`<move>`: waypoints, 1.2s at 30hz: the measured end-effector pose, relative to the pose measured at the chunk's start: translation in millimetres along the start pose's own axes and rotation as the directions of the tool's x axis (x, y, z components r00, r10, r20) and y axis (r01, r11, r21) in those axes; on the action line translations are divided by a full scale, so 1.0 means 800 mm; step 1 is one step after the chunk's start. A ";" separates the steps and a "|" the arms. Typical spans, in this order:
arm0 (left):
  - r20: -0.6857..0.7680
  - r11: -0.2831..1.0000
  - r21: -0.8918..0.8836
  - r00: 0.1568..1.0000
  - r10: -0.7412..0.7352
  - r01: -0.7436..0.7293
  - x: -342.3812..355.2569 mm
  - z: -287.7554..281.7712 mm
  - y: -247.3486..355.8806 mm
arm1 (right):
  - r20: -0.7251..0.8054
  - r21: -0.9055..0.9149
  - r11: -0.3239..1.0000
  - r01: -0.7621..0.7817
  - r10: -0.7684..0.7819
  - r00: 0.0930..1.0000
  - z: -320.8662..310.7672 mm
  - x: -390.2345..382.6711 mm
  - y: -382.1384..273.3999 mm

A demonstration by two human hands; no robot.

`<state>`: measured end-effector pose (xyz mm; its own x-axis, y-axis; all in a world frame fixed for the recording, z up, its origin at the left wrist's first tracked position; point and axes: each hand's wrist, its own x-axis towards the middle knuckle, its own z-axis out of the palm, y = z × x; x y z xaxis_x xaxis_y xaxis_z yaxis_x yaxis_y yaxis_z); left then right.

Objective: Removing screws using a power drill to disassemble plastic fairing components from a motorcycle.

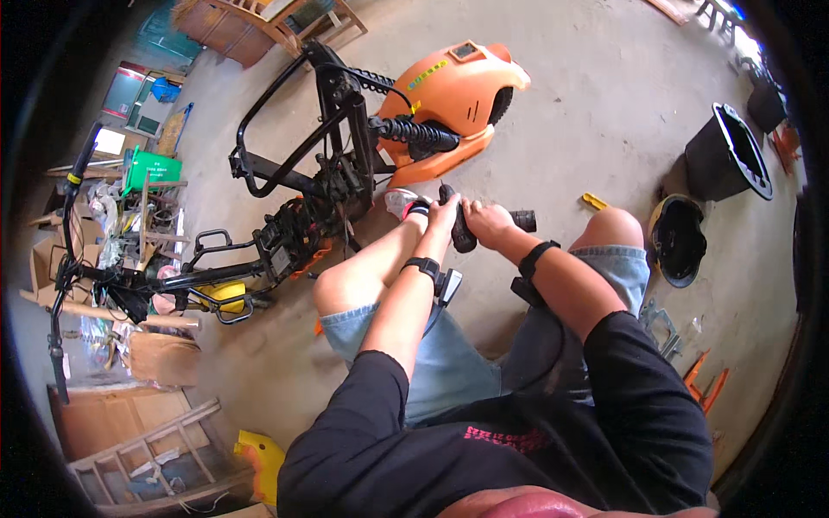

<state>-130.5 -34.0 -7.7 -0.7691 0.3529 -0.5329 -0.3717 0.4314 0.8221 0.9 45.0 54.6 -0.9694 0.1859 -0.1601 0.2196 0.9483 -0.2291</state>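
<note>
Between my knees, my left hand (pixel 442 211) is closed around a dark power tool (pixel 461 231), which looks like a drill. My right hand (pixel 486 223) is closed on the same tool, just right of my left one, with its black end (pixel 523 221) sticking out beyond. Beyond my hands lie a black scooter frame (pixel 298 181) with springs (pixel 413 132) and an orange rear body panel (pixel 440 91). A small yellow object (pixel 594 201) rests on the floor beside my right knee.
A black bin (pixel 704 160) and a helmet-like shell (pixel 677 260) sit to the right, near orange pieces (pixel 705 381). Cluttered wood, cardboard and a green crate (pixel 152 171) line the left. A wooden chair (pixel 289 17) stands at the back, and a yellow panel (pixel 260 462) lies lower left.
</note>
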 end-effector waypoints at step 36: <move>0.258 0.889 -0.367 0.948 -0.186 0.274 -0.012 -0.014 -0.040 | -0.043 -0.001 1.000 0.025 -0.025 0.999 0.000 0.007 -0.001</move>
<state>-117.3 -60.2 -26.7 -0.5260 0.4687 -0.7097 -0.7320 0.1754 0.6583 -5.0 45.2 53.8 -0.9784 0.1730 -0.1133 0.1954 0.9528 -0.2324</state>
